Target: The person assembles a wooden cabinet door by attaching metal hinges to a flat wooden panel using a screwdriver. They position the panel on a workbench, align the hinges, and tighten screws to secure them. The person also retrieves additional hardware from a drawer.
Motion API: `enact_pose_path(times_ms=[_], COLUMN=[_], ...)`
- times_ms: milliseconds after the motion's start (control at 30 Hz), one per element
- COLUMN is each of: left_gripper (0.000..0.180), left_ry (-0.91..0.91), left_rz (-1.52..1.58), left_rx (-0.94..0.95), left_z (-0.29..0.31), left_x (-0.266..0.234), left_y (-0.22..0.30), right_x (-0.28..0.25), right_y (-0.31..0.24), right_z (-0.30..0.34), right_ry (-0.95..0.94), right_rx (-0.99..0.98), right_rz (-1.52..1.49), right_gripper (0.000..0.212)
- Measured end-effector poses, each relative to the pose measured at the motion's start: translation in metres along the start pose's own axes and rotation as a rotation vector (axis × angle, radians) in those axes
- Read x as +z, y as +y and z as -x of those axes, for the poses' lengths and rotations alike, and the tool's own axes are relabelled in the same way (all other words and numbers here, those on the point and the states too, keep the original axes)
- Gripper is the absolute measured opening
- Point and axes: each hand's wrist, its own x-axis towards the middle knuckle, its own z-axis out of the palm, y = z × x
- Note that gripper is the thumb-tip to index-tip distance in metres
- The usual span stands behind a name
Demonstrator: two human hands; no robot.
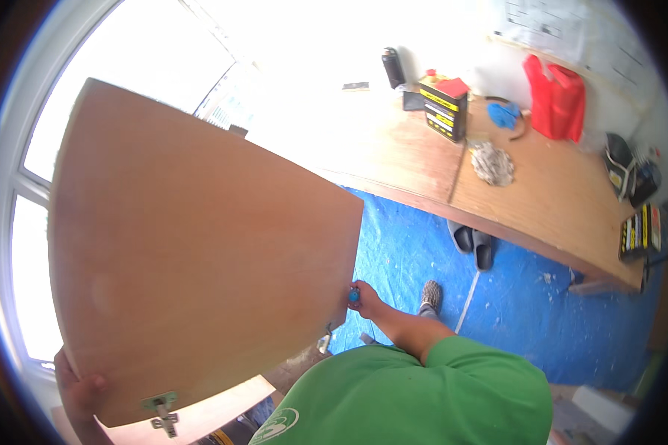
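wooden panel (204, 256), hinge edge (160, 403) bodyward

It looked like a makeshift workshop, bright from a wide window (126, 52). Blue sheeting (393, 237), flecked with white, was spread underfoot; a long wooden table (549, 196) beyond bore a black-and-yellow box (443, 115) and a crumpled greyish wad (491, 165). Line drawings (538, 22) hung above, and a metal hinge (161, 409) was mounted on a wooden panel (208, 252).

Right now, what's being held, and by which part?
The left grip holds the wooden panel near its lower left corner; the right grip holds a blue object at the panel's right edge, held part unclear.
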Motion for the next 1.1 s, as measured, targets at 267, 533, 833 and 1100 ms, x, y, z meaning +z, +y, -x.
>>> enact_pose_path(times_ms=[267,533,833,1100], left_gripper=[0.055,0.022,0.056,0.063], left_ry=[0.37,0.571,-0.022,-0.219], left_rz=[0.109,0.56,0.718,0.583], left_rx=[-0.087,-0.312,-0.626,-0.657], left_z=[-0.053,-0.199,-0.521,-0.693], left_x=[-0.048,0.049,0.163,0.262], left_y=[-0.118,-0.309,-0.475,-0.462], right_x=[0.113,0.144,0.109,0.097], right_y=[-0.171,-0.297,-0.327,-0.336], right_z=[-0.037,-0.042,-0.038,-0.03], right_ry=[0.007,0.345,0.907,1.084], right_rx=[-0.38,-0.711,-0.838,-0.941], right_rz=[0.115,0.296,0.324,0.175], right_gripper=[0.016,0.017,0.023,0.021])
